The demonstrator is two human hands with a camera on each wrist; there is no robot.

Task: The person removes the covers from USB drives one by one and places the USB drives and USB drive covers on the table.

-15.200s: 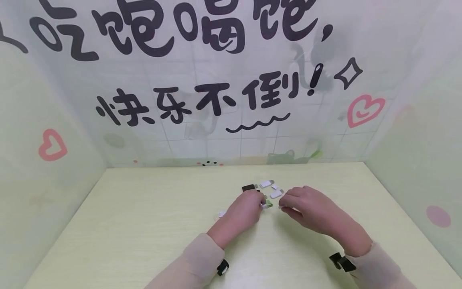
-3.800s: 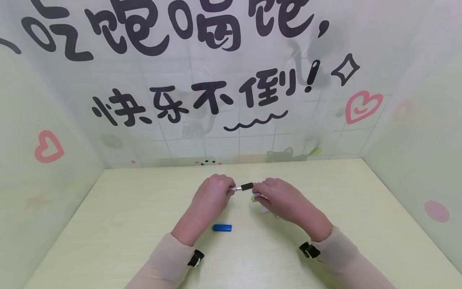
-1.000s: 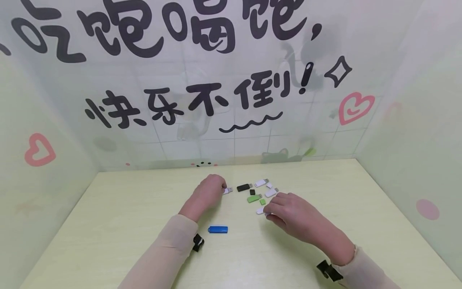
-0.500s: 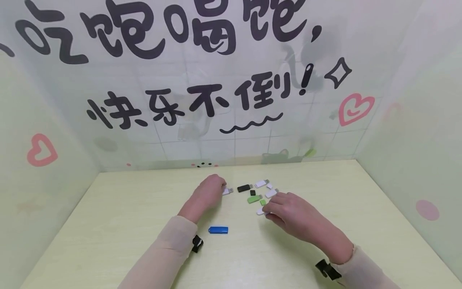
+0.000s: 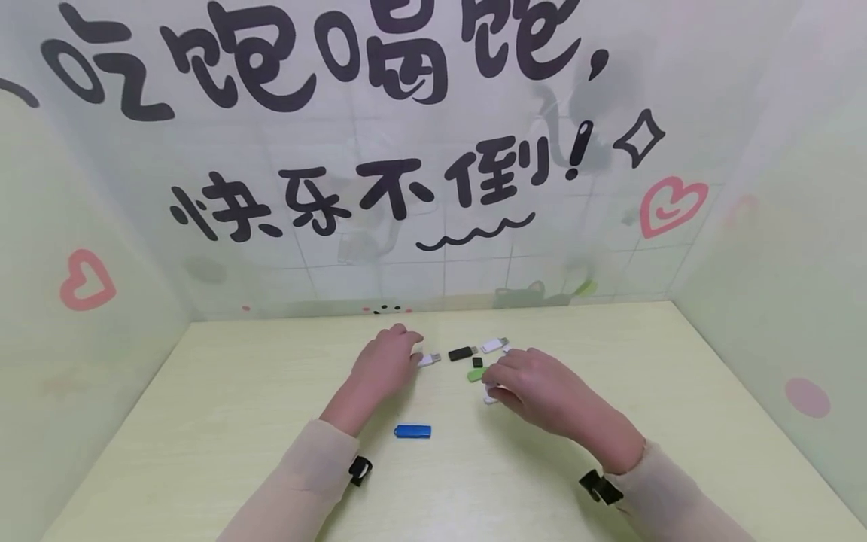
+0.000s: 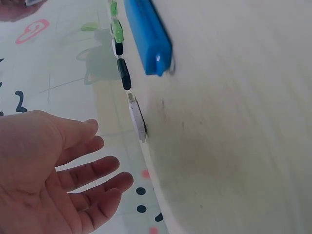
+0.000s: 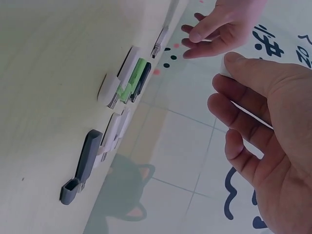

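My left hand [image 5: 381,369] hovers open beside a white USB stick [image 5: 429,360], its metal plug pointing right; in the left wrist view the spread fingers stand clear of it. My right hand [image 5: 545,385] pinches a small white cap [image 7: 225,67] between thumb and forefinger, above the table. Below that hand a white stick [image 5: 491,399] is partly hidden. A green stick [image 5: 476,374], a black stick [image 5: 463,353], a black cap [image 5: 477,363] and another white stick [image 5: 493,345] lie close by. In the right wrist view a dark grey stick [image 7: 88,155] lies by its cap [image 7: 69,191].
A blue USB stick [image 5: 413,431] lies alone nearer the front of the pale wooden table [image 5: 271,421]. Printed panels close off the back and both sides, with a back wall [image 5: 379,263] at the table's far edge.
My left fingers have loosened and moved off the white stick. My right hand has shifted slightly left and up, now covering more of the green stick and nearby pieces.
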